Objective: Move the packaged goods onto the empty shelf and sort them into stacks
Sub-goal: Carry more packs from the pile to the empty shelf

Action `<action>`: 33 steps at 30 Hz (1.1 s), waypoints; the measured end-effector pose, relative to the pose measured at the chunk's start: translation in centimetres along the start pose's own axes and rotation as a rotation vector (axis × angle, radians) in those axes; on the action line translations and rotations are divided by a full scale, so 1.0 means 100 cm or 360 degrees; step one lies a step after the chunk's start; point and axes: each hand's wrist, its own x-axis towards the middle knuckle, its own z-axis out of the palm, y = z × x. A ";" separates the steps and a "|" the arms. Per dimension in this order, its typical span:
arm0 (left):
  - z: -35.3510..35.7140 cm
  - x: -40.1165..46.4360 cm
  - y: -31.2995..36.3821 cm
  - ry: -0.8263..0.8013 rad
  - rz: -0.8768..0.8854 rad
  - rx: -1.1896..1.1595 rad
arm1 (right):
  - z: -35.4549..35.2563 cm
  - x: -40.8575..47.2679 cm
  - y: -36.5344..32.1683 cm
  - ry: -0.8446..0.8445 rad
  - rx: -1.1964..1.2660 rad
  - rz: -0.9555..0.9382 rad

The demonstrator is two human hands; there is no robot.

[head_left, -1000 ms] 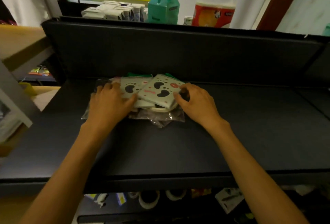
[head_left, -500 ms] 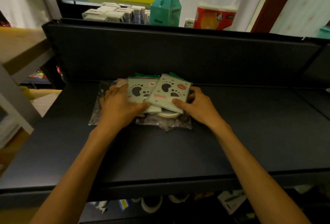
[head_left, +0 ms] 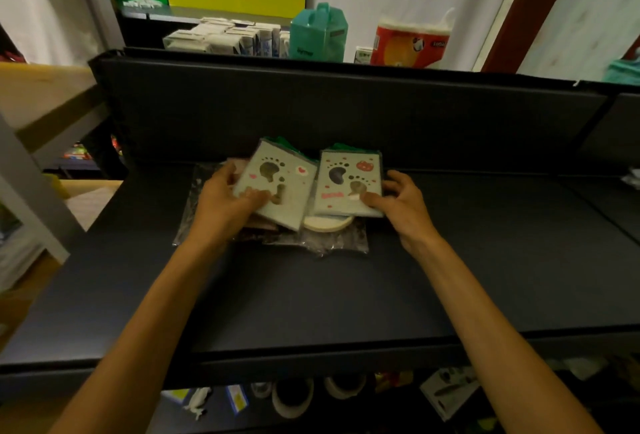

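Observation:
Two flat grey packages with paw prints lie on a small heap on the dark shelf [head_left: 450, 277]. My left hand [head_left: 221, 205] grips the left paw package [head_left: 280, 184], thumb on its face, its far end tilted up. My right hand [head_left: 401, 201] grips the right paw package [head_left: 349, 177], thumb on its lower edge. Under them lie clear plastic bags [head_left: 332, 236], a brownish packet [head_left: 263, 222] and a round cream-coloured item [head_left: 329, 224], mostly hidden.
The shelf has a tall dark back wall [head_left: 346, 111]. Behind it stand white boxes [head_left: 228, 37], a teal carton [head_left: 318, 33] and a red paper-roll pack [head_left: 412, 42]. A lower shelf holds tape rolls [head_left: 294, 397] and small packets. A grey frame [head_left: 31, 198] stands left.
The two paw packages overlapped before; now each hand holds one and they sit side by side, lifted slightly off the heap. The view has shifted a little.

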 end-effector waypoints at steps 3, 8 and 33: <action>-0.004 -0.003 0.002 -0.0110 -0.0003 -0.0105 | -0.002 0.003 -0.002 -0.0011 0.0177 0.0086; -0.004 -0.009 0.005 -0.0189 -0.0031 -0.0344 | -0.005 -0.003 -0.008 -0.0053 0.0458 0.0179; 0.276 -0.166 0.057 -0.0825 0.0083 -0.0610 | -0.344 -0.150 0.058 0.0762 0.0350 -0.0056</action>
